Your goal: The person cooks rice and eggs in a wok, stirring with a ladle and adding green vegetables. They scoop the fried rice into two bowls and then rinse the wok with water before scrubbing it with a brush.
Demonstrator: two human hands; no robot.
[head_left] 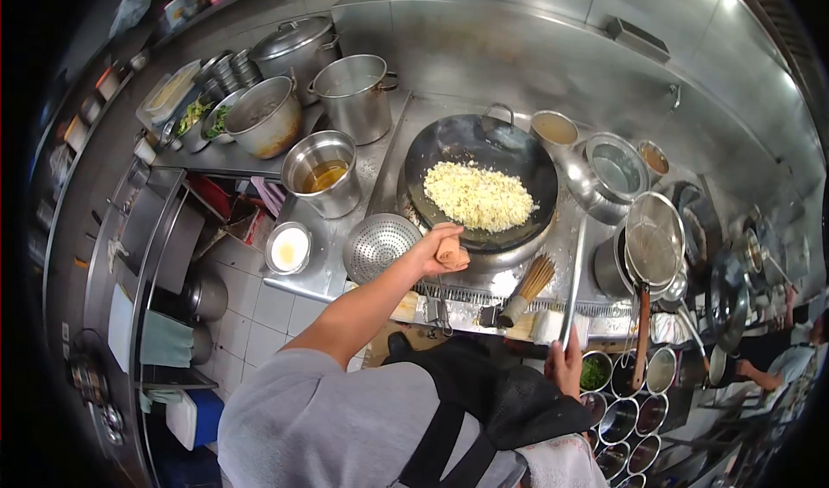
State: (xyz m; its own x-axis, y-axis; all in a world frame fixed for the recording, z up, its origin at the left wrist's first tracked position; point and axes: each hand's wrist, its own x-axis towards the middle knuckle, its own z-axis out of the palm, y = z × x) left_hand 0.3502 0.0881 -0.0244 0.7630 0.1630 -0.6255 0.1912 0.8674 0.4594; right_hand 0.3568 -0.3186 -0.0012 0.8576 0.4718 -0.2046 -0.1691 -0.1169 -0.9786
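Under left hand and cloth, part of wok hidden.

The wok before me was dark metal, mostly matt with a faint sheen, and the long handle I gripped was smooth, shiny metal. The cloth I held looked matt and creased. My sleeve was grey matt fabric, my apron black cloth. Near me I saw a brush with rough, woody bristles, a metal-mesh strainer with a wooden grip, a perforated metal colander, and a glossy steel wall
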